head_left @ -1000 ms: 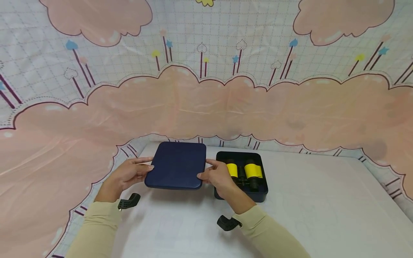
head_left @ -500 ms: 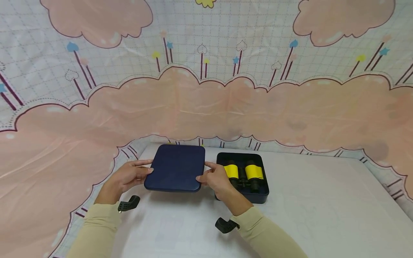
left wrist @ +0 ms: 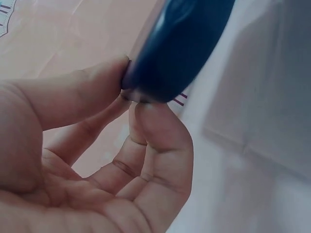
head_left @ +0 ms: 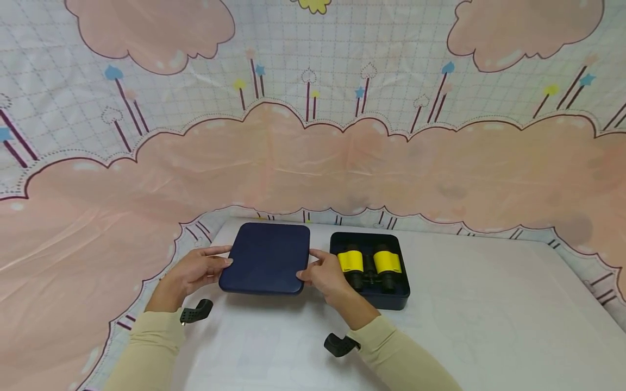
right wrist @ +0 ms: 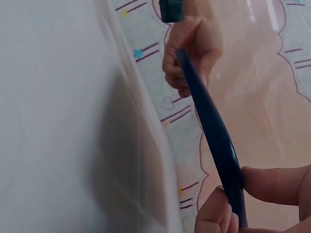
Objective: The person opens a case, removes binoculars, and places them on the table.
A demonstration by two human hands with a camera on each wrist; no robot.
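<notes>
A dark blue square lid [head_left: 266, 258] is held by its two sides above the white table, its shadow falling below it. My left hand [head_left: 193, 270] pinches the left edge between thumb and fingers; the left wrist view shows the thumb [left wrist: 82, 92] on one face and curled fingertips under the rim. On the opposite edge, my right hand [head_left: 329, 276] pinches the lid, thumb on top. Just right of that hand stands an open dark blue box [head_left: 405, 296]. Inside it lie black binoculars with yellow bands [head_left: 388, 262]. My right hand partly hides the box's left side.
The white table [head_left: 489, 304] extends to the right and front. Behind it hangs a printed cloth [head_left: 342, 163] with pink clouds, meeting the table's back and left edges. A black wrist camera [head_left: 196, 311] sits at the left cuff, another black camera [head_left: 340, 345] at the right.
Both hands have lowered the lid slightly toward the table, still gripping it. The right hand has shifted a little left, showing more of the binoculars. The head view has moved slightly.
</notes>
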